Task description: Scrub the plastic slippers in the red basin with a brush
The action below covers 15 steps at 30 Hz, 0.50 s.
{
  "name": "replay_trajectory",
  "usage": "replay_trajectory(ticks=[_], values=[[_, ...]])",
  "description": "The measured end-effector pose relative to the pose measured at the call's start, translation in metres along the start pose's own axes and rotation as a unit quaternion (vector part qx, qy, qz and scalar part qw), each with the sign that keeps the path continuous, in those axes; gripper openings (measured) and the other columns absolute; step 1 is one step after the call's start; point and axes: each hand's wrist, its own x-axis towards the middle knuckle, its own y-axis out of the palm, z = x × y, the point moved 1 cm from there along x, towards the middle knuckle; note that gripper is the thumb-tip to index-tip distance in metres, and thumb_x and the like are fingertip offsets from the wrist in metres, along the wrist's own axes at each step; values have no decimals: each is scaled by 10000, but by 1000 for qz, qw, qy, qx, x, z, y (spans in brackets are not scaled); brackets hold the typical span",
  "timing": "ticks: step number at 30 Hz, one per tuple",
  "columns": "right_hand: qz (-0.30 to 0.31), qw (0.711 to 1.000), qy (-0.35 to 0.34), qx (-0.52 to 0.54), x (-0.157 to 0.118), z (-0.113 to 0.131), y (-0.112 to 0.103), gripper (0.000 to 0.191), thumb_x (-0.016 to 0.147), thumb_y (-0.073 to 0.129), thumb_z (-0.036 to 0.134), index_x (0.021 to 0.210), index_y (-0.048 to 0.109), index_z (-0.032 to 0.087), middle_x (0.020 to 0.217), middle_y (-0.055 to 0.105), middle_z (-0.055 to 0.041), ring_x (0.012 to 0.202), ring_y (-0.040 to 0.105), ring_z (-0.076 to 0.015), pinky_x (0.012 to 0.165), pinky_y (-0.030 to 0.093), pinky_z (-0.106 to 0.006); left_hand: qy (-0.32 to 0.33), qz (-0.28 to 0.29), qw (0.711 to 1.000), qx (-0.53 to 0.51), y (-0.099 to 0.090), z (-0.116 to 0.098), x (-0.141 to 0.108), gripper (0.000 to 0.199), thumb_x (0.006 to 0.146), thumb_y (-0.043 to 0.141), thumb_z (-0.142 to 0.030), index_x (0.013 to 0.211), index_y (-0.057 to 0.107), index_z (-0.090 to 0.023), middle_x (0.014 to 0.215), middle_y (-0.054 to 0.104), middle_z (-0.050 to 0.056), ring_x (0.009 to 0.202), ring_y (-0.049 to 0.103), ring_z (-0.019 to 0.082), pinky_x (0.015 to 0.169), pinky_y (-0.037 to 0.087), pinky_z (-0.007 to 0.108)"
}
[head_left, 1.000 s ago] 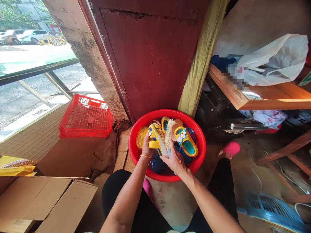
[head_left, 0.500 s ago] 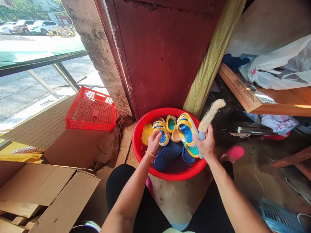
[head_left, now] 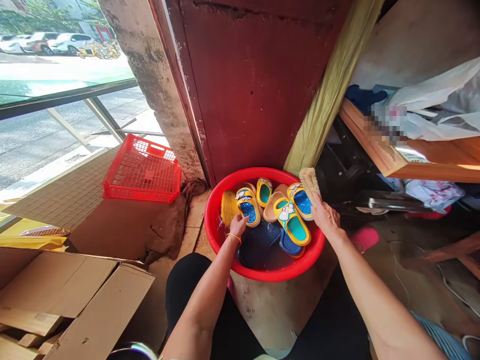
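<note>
A red basin [head_left: 265,275] of water holds several children's clogs and sandals. My left hand [head_left: 237,226] is closed on the heel edge of a yellow clog with a blue insole [head_left: 247,207] at the basin's left. My right hand [head_left: 326,215] grips a pale bristle brush [head_left: 310,182] over the right rim, beside another yellow clog with a blue insole [head_left: 302,201]. Between them lie a yellow sandal with a teal insole [head_left: 296,227] and a smaller yellow-teal clog [head_left: 264,192]. A dark blue slipper [head_left: 260,242] is mostly under water.
A red crate [head_left: 142,172] stands at the left above an open cardboard box [head_left: 101,305]. A maroon door [head_left: 251,90] rises behind the basin. At the right are a wooden table [head_left: 431,165] and a pink shoe [head_left: 365,238].
The right yellow clog has gone down into the basin, away from my right hand. The brush has turned and lowered. My left hand has closed on the left clog; the dark slipper sits deeper.
</note>
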Motion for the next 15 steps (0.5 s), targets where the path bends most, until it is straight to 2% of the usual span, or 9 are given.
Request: replay_trajectory(ticks=[4, 8, 10, 12, 15], values=[[23, 999, -13, 31, -2, -7, 10, 588, 1011, 391, 296, 1595, 327, 264, 1111, 723, -147, 913, 710, -270, 747, 525, -351, -31, 20, 999, -29, 0, 0, 4, 367, 759, 780, -334, 1054, 644, -163, 842, 703, 69, 700, 692, 184, 675, 533, 298], [-18, 997, 0, 69, -9, 1, 10, 583, 1006, 391, 288, 1585, 357, 229, 1191, 708, -169, 946, 708, -292, 774, 546, -381, -59, 52, 996, -49, 4, 3, 5, 315, 733, 813, -361, 915, 664, -150, 729, 671, 39, 608, 645, 149, 613, 513, 264], [-51, 993, -22, 102, -16, 16, 7, 572, 1008, 381, 295, 1572, 384, 199, 1246, 688, -182, 999, 699, -298, 806, 558, -387, -73, 71, 993, -57, 7, 5, 4, 341, 685, 856, -358, 880, 667, -153, 689, 661, 29, 584, 625, 142, 588, 503, 257], [-77, 983, -72, 148, -26, 40, 5, 565, 1010, 372, 301, 1555, 411, 160, 1283, 672, -189, 1073, 679, -301, 851, 565, -389, -86, 88, 990, -68, 10, 5, 3, 381, 674, 867, -363, 912, 658, -152, 674, 655, 25, 564, 618, 137, 569, 503, 255], [-62, 959, -182, 209, -52, 78, 8, 545, 999, 407, 302, 1527, 464, 182, 1274, 687, -152, 1113, 668, -275, 911, 561, -369, -95, 96, 988, -80, 11, 1, 5, 372, 709, 839, -378, 909, 634, -141, 644, 625, 15, 515, 584, 108, 538, 491, 231]])
